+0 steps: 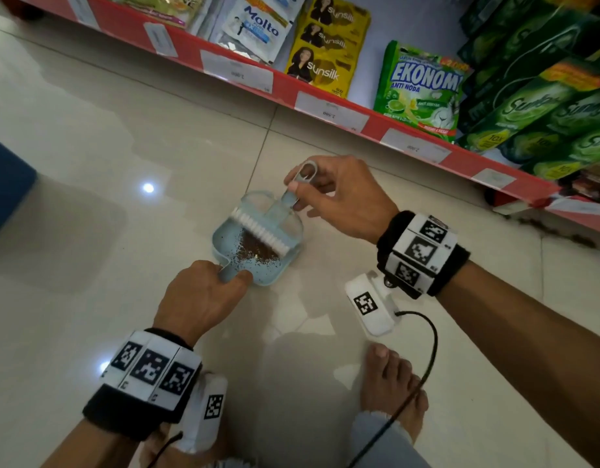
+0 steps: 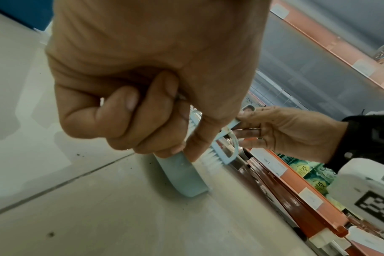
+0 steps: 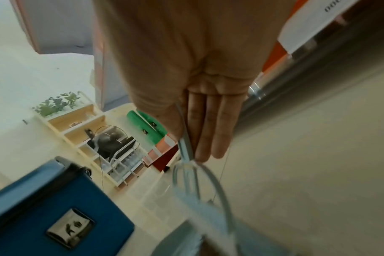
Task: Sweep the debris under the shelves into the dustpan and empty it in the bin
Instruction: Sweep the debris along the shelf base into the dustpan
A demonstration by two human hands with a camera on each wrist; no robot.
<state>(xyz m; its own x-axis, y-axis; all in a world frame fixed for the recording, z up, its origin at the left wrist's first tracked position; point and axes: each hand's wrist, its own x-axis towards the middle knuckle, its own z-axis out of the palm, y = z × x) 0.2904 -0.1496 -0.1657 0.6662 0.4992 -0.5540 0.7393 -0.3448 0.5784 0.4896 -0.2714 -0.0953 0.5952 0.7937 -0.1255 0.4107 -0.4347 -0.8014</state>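
Observation:
A light blue dustpan (image 1: 224, 241) sits on the pale tiled floor in front of the red shelf. Brown debris (image 1: 254, 246) lies inside it. My left hand (image 1: 204, 295) grips the dustpan's handle (image 1: 228, 271) at its near end; in the left wrist view my curled fingers (image 2: 125, 121) wrap the dustpan's blue edge (image 2: 178, 175). My right hand (image 1: 339, 197) pinches the handle of a small blue brush (image 1: 268, 224) whose white bristles rest in the pan on the debris. In the right wrist view the brush handle (image 3: 185, 147) lies against my fingers (image 3: 210, 128), blurred below.
The red shelf edge (image 1: 325, 96) with price tags runs diagonally behind, stocked with sachets and green detergent packs (image 1: 420, 89). More dark debris (image 1: 562, 231) lies under the shelf at right. A blue case (image 1: 4, 184) stands at left. My bare foot (image 1: 393, 383) and a cable (image 1: 423, 366) are near.

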